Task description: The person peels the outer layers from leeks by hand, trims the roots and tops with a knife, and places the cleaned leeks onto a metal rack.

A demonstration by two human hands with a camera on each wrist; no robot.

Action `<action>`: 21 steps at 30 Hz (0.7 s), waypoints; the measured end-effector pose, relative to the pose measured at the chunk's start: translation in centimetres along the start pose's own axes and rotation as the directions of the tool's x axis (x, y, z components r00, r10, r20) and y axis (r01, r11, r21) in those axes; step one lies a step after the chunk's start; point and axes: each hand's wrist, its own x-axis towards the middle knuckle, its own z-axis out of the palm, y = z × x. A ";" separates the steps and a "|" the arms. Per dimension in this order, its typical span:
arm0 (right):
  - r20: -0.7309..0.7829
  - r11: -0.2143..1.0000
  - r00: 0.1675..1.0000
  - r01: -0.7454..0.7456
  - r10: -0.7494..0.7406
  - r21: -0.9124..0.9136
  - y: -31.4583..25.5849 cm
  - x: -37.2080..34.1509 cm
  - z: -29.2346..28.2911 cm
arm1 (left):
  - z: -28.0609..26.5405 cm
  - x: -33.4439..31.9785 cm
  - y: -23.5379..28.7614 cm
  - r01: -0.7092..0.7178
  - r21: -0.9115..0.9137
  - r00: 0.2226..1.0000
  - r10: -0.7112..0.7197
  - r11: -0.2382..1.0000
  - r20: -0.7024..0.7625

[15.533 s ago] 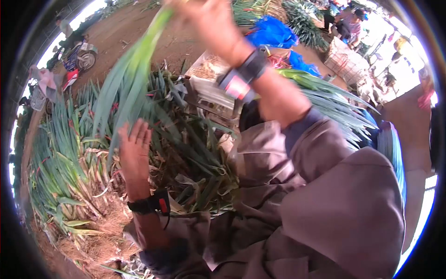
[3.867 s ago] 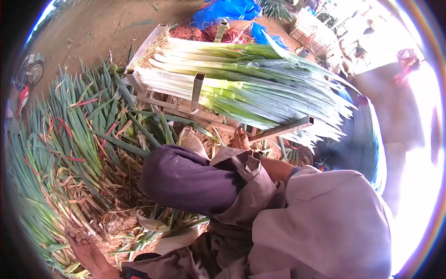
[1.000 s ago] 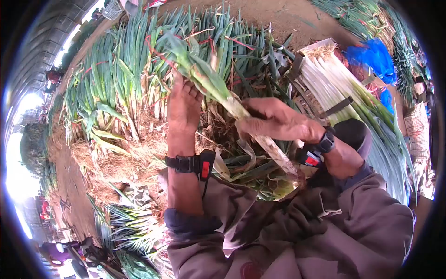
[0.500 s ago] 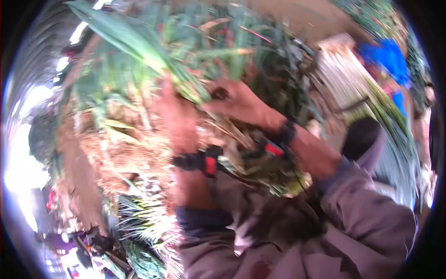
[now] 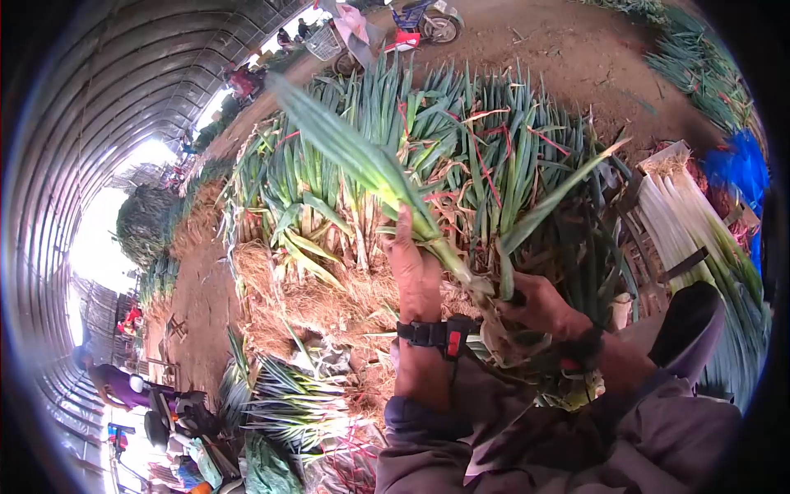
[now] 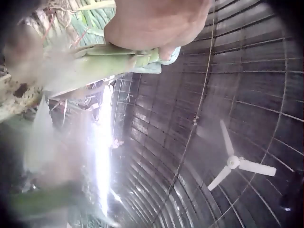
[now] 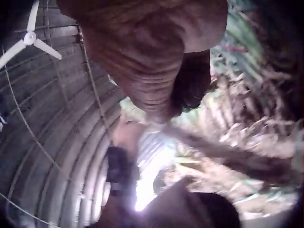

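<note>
In the head view my left hand [image 5: 418, 276] grips a leek [image 5: 362, 156] around its stalk. The leafy top slants up to the left, and the root end points down toward my lap. My right hand [image 5: 543, 306], beside the lower stalk, pinches an outer leaf [image 5: 559, 198] that stands away from the stalk to the upper right. Torn, brownish skin [image 5: 498, 337] hangs at the lower end. In the left wrist view the fingers wrap over the green stalk [image 6: 102, 66]. From the right wrist, the curled hand [image 7: 152, 47] hides most of what it pinches.
Tied leek bunches [image 5: 510, 156] stand upright ahead, roots toward me. At the right, a metal rack [image 5: 685, 263] carries cleaned leeks [image 5: 675, 198], with blue plastic [image 5: 736, 160] behind. More leeks [image 5: 296, 403] lie at lower left. A motorbike [image 5: 432, 23] stands far back.
Earlier my hands were apart near the rack and the bunches. One second ago both held the leek; since then the right hand has pulled an outer leaf away from the stalk. The view has swung left.
</note>
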 end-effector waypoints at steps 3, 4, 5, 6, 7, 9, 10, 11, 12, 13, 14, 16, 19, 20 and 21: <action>0.276 0.876 0.919 -0.130 0.283 -0.465 10.1 -7.0 0.1 | -2.6 1.5 1.4 -0.078 -0.062 0.996 0.074 0.995 -0.052; 0.274 0.874 0.920 -0.127 0.281 -0.469 14.2 -10.6 -0.3 | -3.4 2.0 1.8 -0.085 -0.083 0.995 0.081 0.993 -0.056; 0.373 0.916 0.907 -0.033 0.195 -0.399 15.7 -13.5 -1.2 | -2.7 1.4 2.5 -0.083 -0.054 0.994 0.079 0.995 -0.075; 0.386 0.904 0.884 -0.087 0.264 -0.419 17.9 -15.1 -1.1 | -2.2 0.9 2.9 -0.069 -0.026 0.993 0.066 0.997 -0.100; 0.397 0.886 0.855 -0.139 0.332 -0.443 18.2 -15.6 -1.3 | -1.5 0.5 2.9 -0.104 0.003 0.984 0.104 0.995 -0.148; 0.220 0.828 0.815 -0.457 0.536 -0.324 9.7 -8.5 -2.7 | -4.0 1.4 2.3 -0.083 0.091 0.996 0.086 0.992 -0.027; 0.083 0.938 0.950 -0.281 0.302 -0.203 7.1 -5.1 -2.8 | -3.7 1.2 2.3 -0.014 0.080 1.000 0.014 0.997 -0.003; 0.019 0.977 0.988 -0.147 0.151 -0.152 4.0 -2.3 -3.3 | -3.1 1.5 1.8 -0.074 0.078 0.997 0.075 0.994 -0.006; 0.009 0.993 1.000 0.015 -0.014 -0.113 2.8 0.2 -2.7 | -2.1 1.1 2.1 -0.084 0.077 0.996 0.081 0.994 0.038; -0.042 0.975 0.986 0.154 -0.163 -0.160 1.6 1.9 -1.7 | -2.5 1.2 1.8 -0.056 0.066 0.998 0.053 0.996 0.041; -0.062 0.955 0.968 0.229 -0.244 -0.190 1.2 3.3 -0.9 | -2.5 1.6 1.5 -0.041 0.054 0.998 0.038 0.998 0.048; -0.033 0.911 0.929 0.354 -0.369 -0.213 0.4 5.5 0.8 | -1.8 1.6 1.3 -0.065 0.016 0.997 0.064 0.998 0.037; 0.030 0.872 0.903 0.423 -0.429 -0.246 0.6 5.4 1.9 | -2.5 2.1 1.4 -0.063 0.004 0.997 0.063 0.998 0.044; 0.038 0.839 0.888 0.447 -0.459 -0.311 0.9 5.3 2.0 | -2.7 2.3 1.4 -0.022 -0.031 0.999 0.023 0.999 0.046; 0.086 0.830 0.894 0.441 -0.439 -0.343 1.6 5.0 2.2 | -2.8 2.5 1.2 -0.027 -0.020 0.999 0.027 0.999 0.042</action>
